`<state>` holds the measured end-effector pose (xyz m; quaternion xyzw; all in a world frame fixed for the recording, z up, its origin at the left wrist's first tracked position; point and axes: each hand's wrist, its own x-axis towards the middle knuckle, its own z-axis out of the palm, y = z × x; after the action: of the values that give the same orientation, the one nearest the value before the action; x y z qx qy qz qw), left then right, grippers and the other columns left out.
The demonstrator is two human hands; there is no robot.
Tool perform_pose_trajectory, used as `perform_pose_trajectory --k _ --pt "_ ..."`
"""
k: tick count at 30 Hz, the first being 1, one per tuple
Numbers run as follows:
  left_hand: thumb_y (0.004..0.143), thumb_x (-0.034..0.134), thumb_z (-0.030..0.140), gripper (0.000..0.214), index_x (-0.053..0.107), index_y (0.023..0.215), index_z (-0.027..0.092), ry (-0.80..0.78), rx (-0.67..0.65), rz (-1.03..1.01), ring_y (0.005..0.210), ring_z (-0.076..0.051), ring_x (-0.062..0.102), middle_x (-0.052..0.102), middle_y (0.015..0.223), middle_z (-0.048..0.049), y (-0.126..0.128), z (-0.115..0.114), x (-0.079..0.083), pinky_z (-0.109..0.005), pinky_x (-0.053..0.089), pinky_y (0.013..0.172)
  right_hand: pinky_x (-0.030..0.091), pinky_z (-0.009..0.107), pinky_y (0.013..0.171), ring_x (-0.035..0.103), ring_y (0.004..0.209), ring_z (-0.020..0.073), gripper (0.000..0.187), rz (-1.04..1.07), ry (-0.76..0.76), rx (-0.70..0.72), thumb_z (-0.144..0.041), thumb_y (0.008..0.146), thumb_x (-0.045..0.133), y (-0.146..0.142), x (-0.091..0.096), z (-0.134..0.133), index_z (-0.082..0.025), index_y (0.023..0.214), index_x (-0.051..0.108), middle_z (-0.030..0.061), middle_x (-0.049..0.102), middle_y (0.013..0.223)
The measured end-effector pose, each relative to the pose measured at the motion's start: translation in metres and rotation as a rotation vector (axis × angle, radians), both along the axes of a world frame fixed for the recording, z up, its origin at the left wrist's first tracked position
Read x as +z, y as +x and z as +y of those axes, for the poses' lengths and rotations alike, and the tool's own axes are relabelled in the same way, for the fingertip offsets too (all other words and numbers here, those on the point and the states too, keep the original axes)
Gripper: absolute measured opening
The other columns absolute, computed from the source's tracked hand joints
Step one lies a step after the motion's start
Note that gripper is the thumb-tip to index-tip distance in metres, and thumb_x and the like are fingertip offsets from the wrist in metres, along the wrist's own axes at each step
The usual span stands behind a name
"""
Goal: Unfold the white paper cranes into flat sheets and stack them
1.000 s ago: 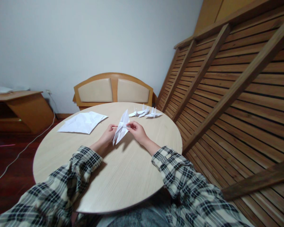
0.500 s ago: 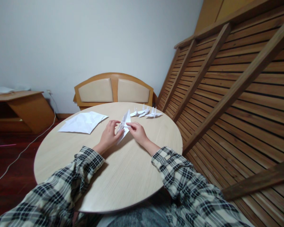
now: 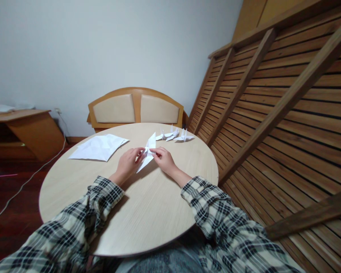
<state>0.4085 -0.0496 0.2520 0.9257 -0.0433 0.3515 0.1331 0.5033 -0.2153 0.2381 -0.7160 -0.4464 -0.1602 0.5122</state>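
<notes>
A white folded paper crane [image 3: 146, 163] is held between my two hands over the middle of the round table [image 3: 147, 212]. Its two long wings stretch out, one toward the far side and one toward me. My left hand [image 3: 128, 163] pinches the crane's middle from the left, thumb and fingers closed on it. From the right, my right hand [image 3: 164, 160] grips the other side of the middle between thumb and forefinger. Beyond my right hand stand several finished-looking white paper cranes [image 3: 184, 137], close together near the table's far edge.
White paper sheets [image 3: 98, 148] lie in a stack at the table's left. Behind the table stands a wooden headboard with beige panels [image 3: 113, 109]. A slatted wooden frame [image 3: 261, 98] leans along the right. A desk [image 3: 28, 132] and a white cable [image 3: 25, 184] are at the left.
My left fingers have closed in on the crane's middle, and its wings now lie more spread and flatter. My right hand keeps its pinch, almost in place.
</notes>
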Motion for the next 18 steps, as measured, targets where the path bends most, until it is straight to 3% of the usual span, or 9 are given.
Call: perform_pose_trajectory --k 3,7,18 --pt "0.092 0.051 0.034 0.029 0.061 0.114 0.018 -0.046 0.026 0.049 0.077 -0.021 0.062 0.069 0.086 -0.0070 -0.003 0.002 0.001 -0.032 0.044 0.069 0.050 0.031 0.083 0.061 0.090 0.0153 0.027 -0.005 -0.001 0.005 -0.008 0.086 0.056 -0.001 0.000 -0.001 -0.019 0.105 0.071 0.0053 0.067 0.096" --pt "0.092 0.047 0.034 0.033 0.061 0.118 0.018 -0.267 0.045 0.117 0.077 -0.021 0.065 0.072 0.089 -0.0082 -0.007 0.000 0.003 -0.031 0.045 0.067 0.050 0.032 0.084 0.061 0.090 0.0155 0.028 0.002 -0.005 0.026 -0.007 0.086 0.056 -0.004 0.002 -0.006 -0.019 0.106 0.070 0.0053 0.067 0.096" --pt "0.081 0.060 0.040 0.042 0.062 0.113 0.013 -0.810 -0.241 0.148 0.065 -0.018 0.059 0.066 0.075 -0.0042 -0.022 -0.019 -0.001 -0.030 0.046 0.060 0.052 0.033 0.082 0.061 0.091 0.0164 0.027 0.067 0.010 0.020 -0.010 0.086 0.055 -0.029 0.013 -0.033 -0.023 0.105 0.069 0.0048 0.067 0.100"
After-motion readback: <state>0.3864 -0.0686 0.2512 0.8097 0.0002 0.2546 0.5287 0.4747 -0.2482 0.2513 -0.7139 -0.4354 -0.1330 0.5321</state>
